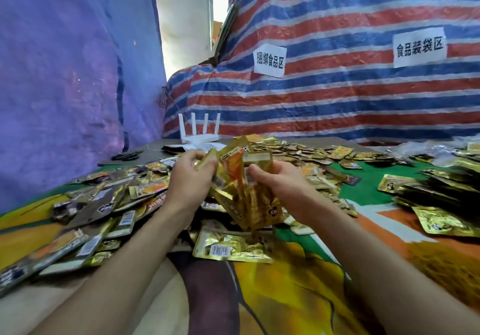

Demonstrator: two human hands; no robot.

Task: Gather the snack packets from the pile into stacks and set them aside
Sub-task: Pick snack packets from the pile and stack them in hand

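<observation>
Head view: a fanned bundle of packets (pixel 239 186) is gripped by the left hand (pixel 191 178) and right hand (pixel 276 178) above the pile (pixel 109 204); gathering is judged under way, with squaring called for next.

Left paper sign (pixel 269 61) on striped tarp (pixel 337 101): "捆绑食品区"; right sign (pixel 419 47): "食品装袋区".

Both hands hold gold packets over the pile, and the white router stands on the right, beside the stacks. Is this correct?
One detail is wrong: in the head view the white router stands at the back left, by the purple sheet, not beside the stacks. The left hand and right hand both hold the gold packets.
</observation>
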